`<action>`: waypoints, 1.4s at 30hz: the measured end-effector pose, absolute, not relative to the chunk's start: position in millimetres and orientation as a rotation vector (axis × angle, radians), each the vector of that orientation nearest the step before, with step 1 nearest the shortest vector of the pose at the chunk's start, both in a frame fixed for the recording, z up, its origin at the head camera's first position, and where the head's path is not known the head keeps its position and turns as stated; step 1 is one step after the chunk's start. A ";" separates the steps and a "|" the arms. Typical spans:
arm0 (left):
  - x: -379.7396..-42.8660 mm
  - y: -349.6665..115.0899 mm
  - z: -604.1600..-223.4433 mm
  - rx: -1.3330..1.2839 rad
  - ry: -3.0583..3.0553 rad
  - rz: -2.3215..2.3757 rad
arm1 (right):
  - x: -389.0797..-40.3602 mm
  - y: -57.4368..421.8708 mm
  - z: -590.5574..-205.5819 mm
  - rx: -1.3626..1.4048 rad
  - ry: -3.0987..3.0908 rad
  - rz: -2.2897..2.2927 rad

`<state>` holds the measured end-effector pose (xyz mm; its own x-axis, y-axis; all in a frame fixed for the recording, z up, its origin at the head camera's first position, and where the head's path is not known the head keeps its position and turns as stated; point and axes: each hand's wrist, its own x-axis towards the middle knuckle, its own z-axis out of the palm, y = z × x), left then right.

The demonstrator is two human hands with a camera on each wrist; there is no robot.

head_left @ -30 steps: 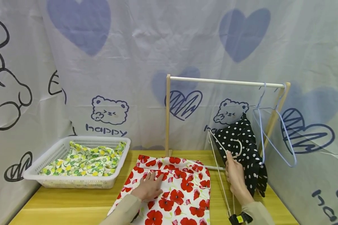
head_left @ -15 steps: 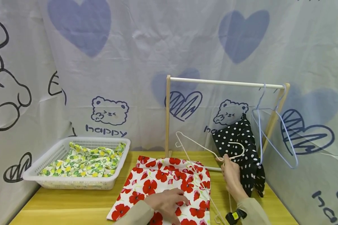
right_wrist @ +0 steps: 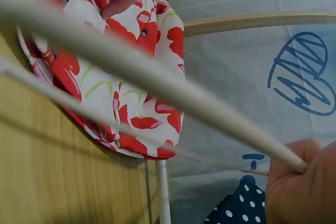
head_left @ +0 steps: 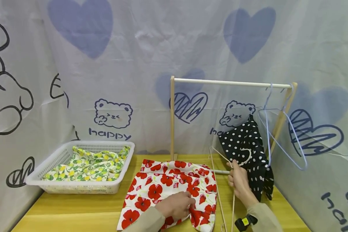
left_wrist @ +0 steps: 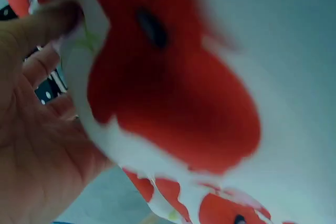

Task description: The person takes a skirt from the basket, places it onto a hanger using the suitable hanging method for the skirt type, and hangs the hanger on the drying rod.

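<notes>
A white garment printed with red poppies lies on the table in the head view. My left hand pinches its near edge, and the fabric bunches and lifts at the fingers. In the left wrist view, the thumb presses on the cloth, which fills most of that picture. My right hand grips a white clothes hanger just below its hook. The hanger tilts down beside the garment's right side, its frame overlapping that edge in the head view. Behind the right hand hangs a black polka-dot cloth.
A wooden rack with a white rail stands at the back right. Light-blue hangers hang at its right end. At the left is a white plastic basket holding a lemon-print cloth. A printed curtain encloses the wooden table.
My left hand has moved right and nearer across the poppy garment and taken hold of its near edge. The hanger in my right hand swung left over the garment, then back right.
</notes>
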<state>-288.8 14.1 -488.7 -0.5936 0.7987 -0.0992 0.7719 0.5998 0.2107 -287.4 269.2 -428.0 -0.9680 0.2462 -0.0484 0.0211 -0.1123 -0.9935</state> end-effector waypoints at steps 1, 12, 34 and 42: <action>-287.9 14.6 -488.0 1.304 2.675 0.193 | -288.1 268.7 -428.8 -0.297 -2.002 2.216; -308.6 -6.6 -471.5 0.960 2.617 1.097 | -289.4 261.0 -438.6 -0.291 -2.059 2.078; -309.5 -0.6 -472.2 1.297 2.620 1.177 | -302.2 229.2 -435.8 -0.220 -2.067 2.231; -296.5 18.1 -486.6 1.515 2.688 0.504 | -309.6 219.7 -425.8 -0.207 -2.162 2.258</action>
<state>-296.5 18.1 -486.6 -0.5303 0.8356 0.1435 0.8308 0.4784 0.2843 -309.6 219.7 -425.8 -0.9912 0.0978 -0.0887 0.0844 -0.0476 -0.9953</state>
